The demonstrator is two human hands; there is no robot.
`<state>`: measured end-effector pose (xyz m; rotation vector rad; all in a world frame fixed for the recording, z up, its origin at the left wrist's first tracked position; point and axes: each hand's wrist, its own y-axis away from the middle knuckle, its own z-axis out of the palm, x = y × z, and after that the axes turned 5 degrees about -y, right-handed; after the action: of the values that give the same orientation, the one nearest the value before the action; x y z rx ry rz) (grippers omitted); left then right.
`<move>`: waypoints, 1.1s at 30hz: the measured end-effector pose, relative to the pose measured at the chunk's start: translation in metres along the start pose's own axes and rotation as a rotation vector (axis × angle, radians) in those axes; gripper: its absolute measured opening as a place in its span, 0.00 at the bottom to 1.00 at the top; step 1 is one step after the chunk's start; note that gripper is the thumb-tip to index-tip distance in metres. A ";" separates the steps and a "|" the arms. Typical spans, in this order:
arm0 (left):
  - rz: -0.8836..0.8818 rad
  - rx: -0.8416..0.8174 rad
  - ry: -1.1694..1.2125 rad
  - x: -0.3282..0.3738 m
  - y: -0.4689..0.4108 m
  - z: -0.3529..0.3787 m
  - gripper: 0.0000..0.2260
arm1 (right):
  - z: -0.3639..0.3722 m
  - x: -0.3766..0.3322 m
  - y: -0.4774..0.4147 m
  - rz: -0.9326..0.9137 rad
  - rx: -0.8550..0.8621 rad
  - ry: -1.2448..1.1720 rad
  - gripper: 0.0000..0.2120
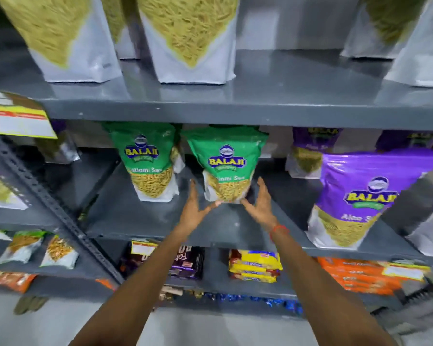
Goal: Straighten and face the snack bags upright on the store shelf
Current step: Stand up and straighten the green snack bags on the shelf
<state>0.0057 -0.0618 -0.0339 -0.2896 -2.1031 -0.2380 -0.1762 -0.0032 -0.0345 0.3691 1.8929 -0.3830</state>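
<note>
Two green Balaji snack bags stand on the middle grey shelf (140, 221). The right green bag (226, 163) stands upright, facing out, leaning slightly. My left hand (194, 211) is at its lower left and my right hand (261, 203) at its lower right, both with fingers spread. The thumbs touch the bag's bottom edge; the palms are apart from it. The left green bag (149, 161) stands upright beside it, untouched. A purple Balaji bag (360, 196) stands at the shelf's front right, tilted left.
White bags of yellow sev (188, 38) stand on the shelf above. More purple bags (308, 151) sit at the back right. Below are dark, yellow (254, 265) and orange packets. A slotted upright post (48, 196) and a price tag (20, 121) are at left.
</note>
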 end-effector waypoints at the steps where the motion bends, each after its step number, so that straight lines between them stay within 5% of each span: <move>1: -0.036 -0.067 0.025 -0.002 -0.012 -0.003 0.43 | 0.001 0.002 -0.007 0.071 -0.047 -0.073 0.40; 4: 0.000 -0.226 0.056 -0.006 -0.036 -0.009 0.35 | 0.007 0.002 -0.021 0.141 -0.141 -0.213 0.37; 8: 0.013 -0.221 0.155 -0.005 -0.027 -0.003 0.24 | 0.011 -0.001 -0.008 0.166 -0.104 -0.276 0.28; 22: 0.110 -0.253 -0.031 -0.018 0.050 -0.020 0.17 | -0.003 0.006 0.095 0.132 -0.003 -0.190 0.22; 27: 0.229 0.092 -0.019 0.004 0.052 -0.035 0.12 | -0.018 -0.011 0.086 -0.113 0.178 -0.263 0.13; 33: 0.387 0.363 -0.353 0.016 0.055 -0.041 0.07 | -0.032 -0.024 0.068 -0.229 0.266 -0.171 0.05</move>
<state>0.0470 -0.0196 0.0042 -0.5397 -2.3280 0.4502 -0.1652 0.0700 -0.0072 0.2848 1.7235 -0.7998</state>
